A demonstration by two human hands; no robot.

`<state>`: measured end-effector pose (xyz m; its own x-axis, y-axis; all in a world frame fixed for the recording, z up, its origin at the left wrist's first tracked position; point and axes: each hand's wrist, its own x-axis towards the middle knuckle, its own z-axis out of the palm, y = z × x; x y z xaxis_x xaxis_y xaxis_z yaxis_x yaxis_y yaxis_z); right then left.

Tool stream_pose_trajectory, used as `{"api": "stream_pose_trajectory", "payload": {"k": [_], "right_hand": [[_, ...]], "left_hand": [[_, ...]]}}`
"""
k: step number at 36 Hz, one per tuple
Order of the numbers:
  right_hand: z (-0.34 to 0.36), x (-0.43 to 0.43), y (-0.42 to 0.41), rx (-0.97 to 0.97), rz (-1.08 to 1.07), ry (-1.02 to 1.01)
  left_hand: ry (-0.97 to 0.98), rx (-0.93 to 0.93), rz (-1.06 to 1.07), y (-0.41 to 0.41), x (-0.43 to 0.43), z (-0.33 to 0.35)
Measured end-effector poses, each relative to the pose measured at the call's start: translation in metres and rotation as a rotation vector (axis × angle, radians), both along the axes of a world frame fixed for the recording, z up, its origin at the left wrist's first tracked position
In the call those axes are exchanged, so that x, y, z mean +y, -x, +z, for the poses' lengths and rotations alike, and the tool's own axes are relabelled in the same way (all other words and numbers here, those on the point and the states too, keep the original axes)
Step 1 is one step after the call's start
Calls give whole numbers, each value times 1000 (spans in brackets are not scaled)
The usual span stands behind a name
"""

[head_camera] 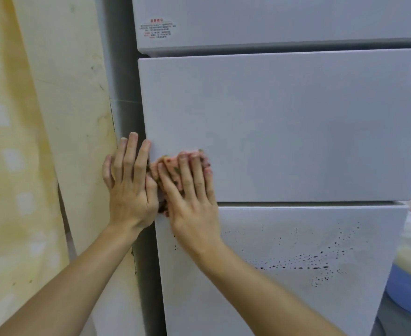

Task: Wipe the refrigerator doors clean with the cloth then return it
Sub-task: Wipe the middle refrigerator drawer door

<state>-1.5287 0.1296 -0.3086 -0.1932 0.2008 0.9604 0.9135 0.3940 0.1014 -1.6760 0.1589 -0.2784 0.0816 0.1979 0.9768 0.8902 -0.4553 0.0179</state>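
- The cloth (pixel 171 166), pinkish with dark markings, is bunched against the middle door (pixel 296 129) at that panel's 8 o'clock corner. Most of it is hidden under fingers.
- The right grip (pixel 189 195) is spread flat over the cloth with its fingers straight and pointed toward 12 o'clock. The cloth is pressed onto the door, not pinched.
- The left grip (pixel 129 190) is laid just beside it at 9 o'clock, fingers straight and spread against the refrigerator's left edge. Nothing is held in it, and whether its thumb touches the cloth cannot be told.
- No marks can be made out on the middle door, while the lower door (pixel 260 306) is spattered with dark specks (pixel 296 266).
- The specks are found at about 4 o'clock from the cloth, well apart from it and across the seam between the two doors. Their band is stretched roughly along a 9-to-3 line, lifted slightly toward 2 o'clock.
- The right grip is the nearer one to that band.
- The wiping is judged partly done, with the lower door yet to be cleaned and the return not begun.
- The next stroke is judged to need the cloth carried toward 4 o'clock, then swept along the band under flat pressure.
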Motion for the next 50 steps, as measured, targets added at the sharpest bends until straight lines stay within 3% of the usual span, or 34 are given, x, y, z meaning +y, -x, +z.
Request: {"api": "stream_pose_trajectory", "payload": {"k": [9, 18, 24, 33, 42, 50], "right_hand": [[8, -8, -33, -295, 67, -31], [-25, -12, -11, 24, 196, 0], [-94, -7, 15, -40, 268, 64], [-148, 0, 19, -133, 51, 21], [-126, 0, 37, -20, -61, 28], [-116, 7, 50, 132, -12, -32]], "left_hand": [[10, 29, -8, 14, 2, -25], [-15, -1, 78, 39, 11, -50], [-34, 51, 89, 60, 29, -67], [-153, 24, 72, 60, 44, -68], [-157, -15, 48, 59, 41, -70], [-168, -43, 17, 57, 39, -76]]}}
